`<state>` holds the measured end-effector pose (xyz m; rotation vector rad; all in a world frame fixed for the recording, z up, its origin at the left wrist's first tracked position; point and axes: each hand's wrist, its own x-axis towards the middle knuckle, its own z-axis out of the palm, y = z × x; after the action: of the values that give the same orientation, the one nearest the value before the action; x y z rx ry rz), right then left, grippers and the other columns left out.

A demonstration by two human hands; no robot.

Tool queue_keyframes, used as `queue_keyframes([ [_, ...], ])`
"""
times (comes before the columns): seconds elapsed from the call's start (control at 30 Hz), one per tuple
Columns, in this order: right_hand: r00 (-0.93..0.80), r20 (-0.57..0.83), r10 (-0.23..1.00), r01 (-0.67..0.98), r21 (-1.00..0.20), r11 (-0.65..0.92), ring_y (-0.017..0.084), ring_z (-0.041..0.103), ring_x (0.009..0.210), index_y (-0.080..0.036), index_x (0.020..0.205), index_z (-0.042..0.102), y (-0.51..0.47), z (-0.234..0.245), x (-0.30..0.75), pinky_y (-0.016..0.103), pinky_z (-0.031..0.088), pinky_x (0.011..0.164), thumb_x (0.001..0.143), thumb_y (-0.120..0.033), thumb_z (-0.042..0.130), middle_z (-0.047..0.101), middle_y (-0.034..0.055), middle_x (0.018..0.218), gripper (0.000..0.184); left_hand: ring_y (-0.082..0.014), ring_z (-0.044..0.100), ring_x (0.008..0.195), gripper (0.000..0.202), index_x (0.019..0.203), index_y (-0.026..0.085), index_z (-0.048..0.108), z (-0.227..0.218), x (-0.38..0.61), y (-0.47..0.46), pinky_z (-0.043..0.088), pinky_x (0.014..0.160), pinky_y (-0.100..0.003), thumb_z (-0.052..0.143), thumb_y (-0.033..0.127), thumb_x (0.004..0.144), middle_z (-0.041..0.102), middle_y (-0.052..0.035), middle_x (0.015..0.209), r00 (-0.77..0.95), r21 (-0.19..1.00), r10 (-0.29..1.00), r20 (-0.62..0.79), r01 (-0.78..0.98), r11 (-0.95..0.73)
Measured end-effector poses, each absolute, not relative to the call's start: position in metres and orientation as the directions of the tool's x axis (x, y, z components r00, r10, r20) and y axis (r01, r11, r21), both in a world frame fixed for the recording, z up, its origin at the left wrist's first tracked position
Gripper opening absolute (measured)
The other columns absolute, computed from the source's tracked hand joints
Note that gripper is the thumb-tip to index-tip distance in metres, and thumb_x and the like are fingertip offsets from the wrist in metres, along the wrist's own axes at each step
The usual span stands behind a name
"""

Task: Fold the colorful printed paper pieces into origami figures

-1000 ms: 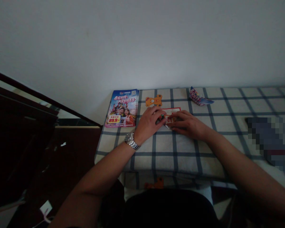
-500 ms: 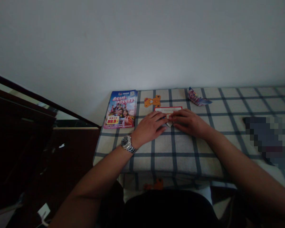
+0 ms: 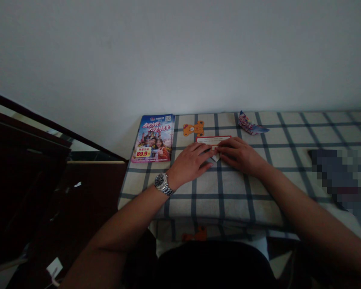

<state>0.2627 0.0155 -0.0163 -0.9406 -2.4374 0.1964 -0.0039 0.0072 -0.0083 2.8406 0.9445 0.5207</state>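
In the head view, a table [image 3: 231, 204] stands against a plain pale wall [image 3: 180, 56], covered by a white cloth with dark blue-grey checks that hangs over the near edge. To the left lies a dark floor [image 3: 93, 208], with a dark wooden panel [image 3: 21, 172] at the far left and one white card [image 3: 54, 266] low in the corner. Two orange teddy-bear prints show on the cloth, one on top [image 3: 194, 128] and one on the hanging part [image 3: 195, 233]. One blue-and-pink flyer [image 3: 153, 138], marked 89.9, lies at the table's left end; whether more lie under it is unclear. One crumpled, colourful piece of paper [image 3: 252, 125] rests near the wall, right of the upper bear. One dark object [image 3: 338, 176], blurred into blocks, lies at the right. One red-edged folded paper [image 3: 213, 139] is on the table between and under the two hands, its pale pointed end towards the person. The left hand [image 3: 192, 160], with one metal watch [image 3: 162, 184] on its wrist, is spread flat, fingertips on the paper. The right hand [image 3: 237, 155] has bent fingers touching the paper's other side; whether they pinch it cannot be told.
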Motion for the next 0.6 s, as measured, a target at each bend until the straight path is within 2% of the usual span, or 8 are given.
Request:
queue_keyframes([
  [0.3, -0.633, 0.400, 0.663, 0.578, -0.324, 0.749, 0.030, 0.068, 0.112, -0.022, 0.124, 0.076, 0.0154, -0.0161, 0.2640, 0.052, 0.056, 0.101, 0.104, -0.027, 0.059, 0.073, 0.0130, 0.123, 0.027, -0.0285, 0.052, 0.137, 0.044, 0.148, 0.023, 0.056, -0.0049, -0.0027, 0.0023, 0.045, 0.117, -0.050, 0.057, 0.040, 0.107, 0.059, -0.0091, 0.149, 0.755, 0.189, 0.602, 0.259, 0.572, -0.798],
  [0.6, -0.633, 0.375, 0.678, 0.608, -0.301, 0.735, 0.031, 0.066, 0.115, -0.019, 0.130, 0.074, 0.0137, -0.0158, 0.2623, 0.053, 0.056, 0.101, 0.105, -0.029, 0.057, 0.070, 0.0161, 0.126, 0.032, -0.0278, 0.051, 0.138, 0.046, 0.150, 0.022, 0.055, -0.0014, -0.0026, -0.0010, 0.044, 0.116, -0.049, 0.057, 0.040, 0.107, 0.059, -0.0080, 0.150, 0.747, 0.185, 0.623, 0.234, 0.595, -0.782],
])
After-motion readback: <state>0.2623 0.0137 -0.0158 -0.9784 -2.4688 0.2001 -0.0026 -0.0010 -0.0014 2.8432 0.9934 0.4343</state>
